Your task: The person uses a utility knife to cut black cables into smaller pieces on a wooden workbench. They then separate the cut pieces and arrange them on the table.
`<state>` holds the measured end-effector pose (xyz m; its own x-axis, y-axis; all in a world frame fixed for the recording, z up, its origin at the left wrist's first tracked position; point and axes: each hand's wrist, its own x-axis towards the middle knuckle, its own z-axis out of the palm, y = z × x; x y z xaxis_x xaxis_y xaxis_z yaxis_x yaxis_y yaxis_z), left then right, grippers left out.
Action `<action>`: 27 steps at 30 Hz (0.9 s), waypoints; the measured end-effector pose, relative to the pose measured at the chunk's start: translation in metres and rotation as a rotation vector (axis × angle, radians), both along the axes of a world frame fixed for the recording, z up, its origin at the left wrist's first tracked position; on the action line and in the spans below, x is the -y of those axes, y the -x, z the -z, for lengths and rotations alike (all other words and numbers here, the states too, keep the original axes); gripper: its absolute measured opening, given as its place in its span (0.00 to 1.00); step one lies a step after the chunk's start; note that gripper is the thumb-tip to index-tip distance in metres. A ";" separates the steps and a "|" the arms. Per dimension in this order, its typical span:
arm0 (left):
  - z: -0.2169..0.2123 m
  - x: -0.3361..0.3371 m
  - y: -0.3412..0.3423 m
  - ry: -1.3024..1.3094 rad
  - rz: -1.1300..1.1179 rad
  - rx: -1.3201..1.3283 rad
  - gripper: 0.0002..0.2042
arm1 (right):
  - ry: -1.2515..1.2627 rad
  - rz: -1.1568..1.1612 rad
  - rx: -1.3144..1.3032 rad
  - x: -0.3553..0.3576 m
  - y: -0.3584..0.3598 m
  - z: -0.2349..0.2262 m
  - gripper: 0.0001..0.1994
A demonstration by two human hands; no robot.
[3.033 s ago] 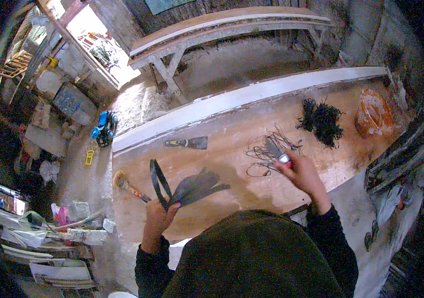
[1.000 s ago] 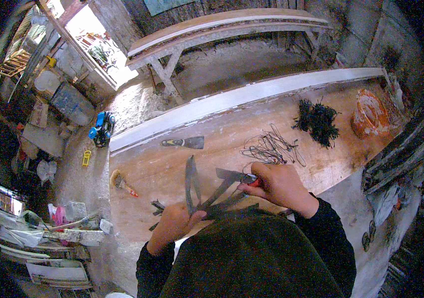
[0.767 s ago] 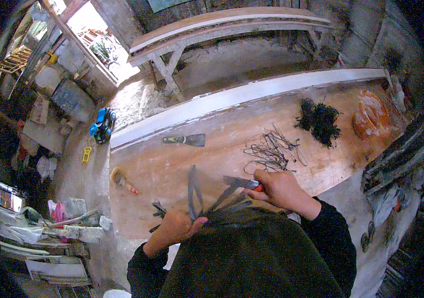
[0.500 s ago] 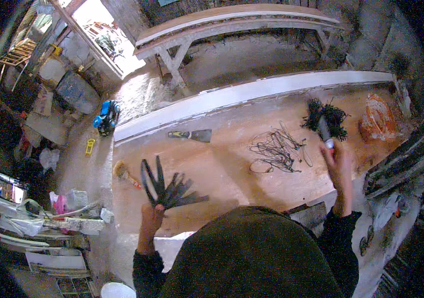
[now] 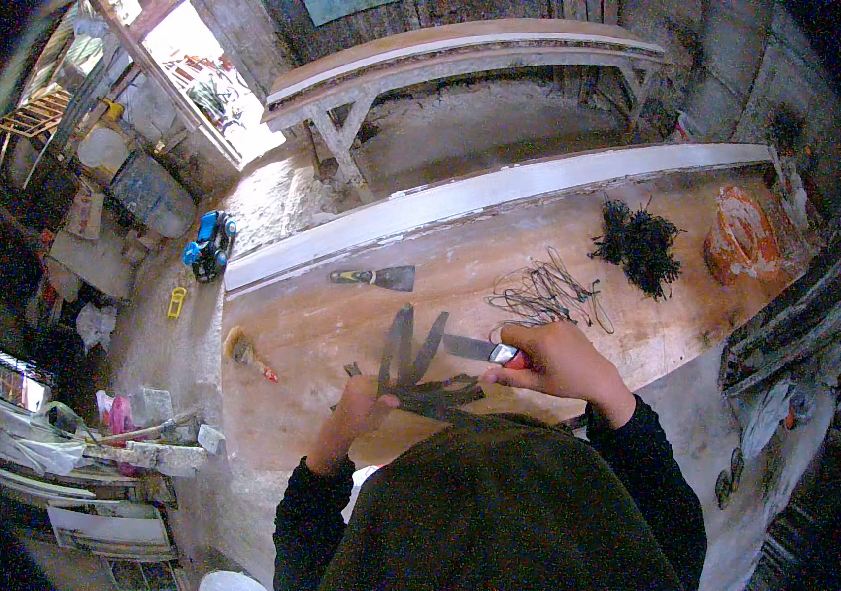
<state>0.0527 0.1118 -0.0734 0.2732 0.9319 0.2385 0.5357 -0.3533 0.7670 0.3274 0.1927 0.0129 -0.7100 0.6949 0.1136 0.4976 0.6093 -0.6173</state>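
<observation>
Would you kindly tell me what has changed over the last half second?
The right hand came back from the dark clump toward the body, bringing its knife to the strips that the left hand holds. The wire tangle, scraper and brush stayed put.

you have a bundle of dark flat strips (image 5: 412, 364) just below the frame's centre, fanned upward from your left fist over the wooden bench, their lower ends bunched and crossing. your knife (image 5: 484, 350), grey blade with a red handle, lies level, tip pointing left, touching the strips.
</observation>
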 end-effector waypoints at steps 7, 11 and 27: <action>-0.017 0.000 -0.005 -0.004 0.042 -0.363 0.18 | -0.076 -0.095 0.182 0.000 0.007 -0.011 0.15; -0.029 0.002 -0.015 -0.121 0.041 -0.529 0.15 | -0.064 -0.049 0.187 0.000 0.009 -0.010 0.16; -0.071 0.010 -0.040 -0.213 0.101 -0.775 0.16 | -0.070 0.155 0.142 -0.004 0.010 0.012 0.16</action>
<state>0.0923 0.1017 -0.0024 0.5144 0.8496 0.1164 0.8448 -0.5254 0.1014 0.3170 0.1968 0.0005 -0.6074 0.7911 0.0717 0.6677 0.5574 -0.4934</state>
